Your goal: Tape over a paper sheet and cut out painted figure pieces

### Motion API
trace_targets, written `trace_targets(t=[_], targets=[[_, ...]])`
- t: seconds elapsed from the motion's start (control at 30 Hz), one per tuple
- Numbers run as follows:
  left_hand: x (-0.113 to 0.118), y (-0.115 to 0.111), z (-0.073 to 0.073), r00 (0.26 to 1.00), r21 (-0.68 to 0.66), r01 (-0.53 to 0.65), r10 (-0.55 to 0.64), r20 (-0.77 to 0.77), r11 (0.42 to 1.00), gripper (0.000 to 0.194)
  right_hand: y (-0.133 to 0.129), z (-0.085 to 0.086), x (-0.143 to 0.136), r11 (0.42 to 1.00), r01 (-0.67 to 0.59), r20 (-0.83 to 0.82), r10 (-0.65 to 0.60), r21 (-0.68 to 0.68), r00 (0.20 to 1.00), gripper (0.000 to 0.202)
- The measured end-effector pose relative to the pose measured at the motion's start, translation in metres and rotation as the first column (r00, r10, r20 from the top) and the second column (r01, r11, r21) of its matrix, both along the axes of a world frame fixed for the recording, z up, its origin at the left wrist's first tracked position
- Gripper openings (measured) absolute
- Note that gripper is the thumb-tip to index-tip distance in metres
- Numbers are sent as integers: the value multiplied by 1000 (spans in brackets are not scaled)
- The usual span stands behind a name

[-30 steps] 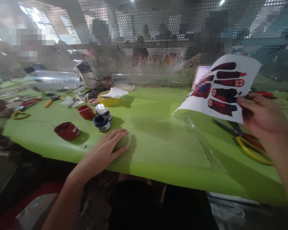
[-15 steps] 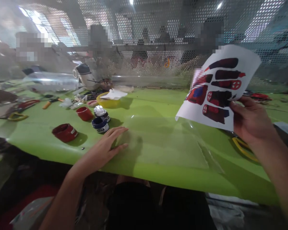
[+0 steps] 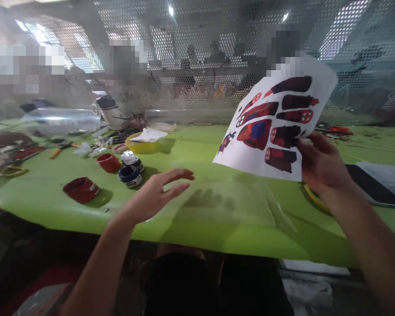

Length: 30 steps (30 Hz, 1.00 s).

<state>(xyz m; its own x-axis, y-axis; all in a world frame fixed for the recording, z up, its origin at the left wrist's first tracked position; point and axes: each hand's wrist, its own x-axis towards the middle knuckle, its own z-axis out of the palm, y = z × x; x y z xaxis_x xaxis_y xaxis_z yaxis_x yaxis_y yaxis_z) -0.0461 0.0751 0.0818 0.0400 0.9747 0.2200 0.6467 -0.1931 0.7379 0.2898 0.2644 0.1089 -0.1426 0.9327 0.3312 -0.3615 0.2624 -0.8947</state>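
Your right hand (image 3: 319, 164) grips a printed sheet (image 3: 276, 123) by its lower right edge, fingers closed on the paper, holding it up and tilted above the green table (image 3: 197, 153). The sheet is white with dark red and blue shapes printed on it. Below it, a clear plastic sheet (image 3: 227, 202) lies flat on the table near the front edge. Your left hand (image 3: 154, 195) hovers over the left end of that plastic, fingers spread and loose, holding nothing; its shadow falls on the plastic. Just left of that hand stand small paint pots: a blue one (image 3: 130, 175), a white one (image 3: 131, 159), and a red one (image 3: 108, 162), with a wider red pot (image 3: 80, 189) nearer the table's front. A yellow tape roll (image 3: 141, 144) sits behind them. Under your right wrist, a yellow scissor handle (image 3: 312, 198) peeks out. A perforated metal screen (image 3: 197, 52) stands along the table's far side.
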Motion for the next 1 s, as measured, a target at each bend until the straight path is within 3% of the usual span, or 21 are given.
trace_targets(t=[0.07, 0.17, 0.27, 0.33, 0.47, 0.63, 0.83, 0.93, 1.0], targets=[[24, 3, 5, 969, -42, 159, -147, 200, 986, 36, -5, 3, -2, 1000, -6, -23, 7, 13, 1000, 32], [60, 7, 5, 758, 52, 388, -350, 551, 920, 57, -11, 3, -5, 1000, -20, -28, 20, -6, 999, 30], [87, 13, 6, 547, 248, 345, -408, 731, 905, 80, -18, -1, -6, 999, -38, 10, 38, -30, 999, 28], [96, 15, 9, 483, 321, 223, -390, 784, 920, 78, -26, -5, -5, 998, -47, 47, 49, -34, 998, 28], [98, 10, 8, 475, 329, 19, -298, 828, 944, 66, -47, -11, 4, 994, -76, 138, 87, -84, 987, 28], [95, -8, -11, 408, 74, -216, 21, 913, 974, 59, -66, -20, 20, 983, -113, 277, 150, -144, 949, 30], [94, -29, -27, 337, -43, -283, 141, 931, 958, 57, -83, -36, 29, 991, -52, 380, 95, -120, 920, 31], [96, -42, -38, 338, -69, -298, 173, 925, 952, 51, -96, -39, 31, 996, -24, 376, 55, -87, 925, 31], [101, -53, -47, 383, -102, -293, 214, 899, 951, 43, -107, -40, 31, 995, -28, 349, 59, -95, 935, 31]])
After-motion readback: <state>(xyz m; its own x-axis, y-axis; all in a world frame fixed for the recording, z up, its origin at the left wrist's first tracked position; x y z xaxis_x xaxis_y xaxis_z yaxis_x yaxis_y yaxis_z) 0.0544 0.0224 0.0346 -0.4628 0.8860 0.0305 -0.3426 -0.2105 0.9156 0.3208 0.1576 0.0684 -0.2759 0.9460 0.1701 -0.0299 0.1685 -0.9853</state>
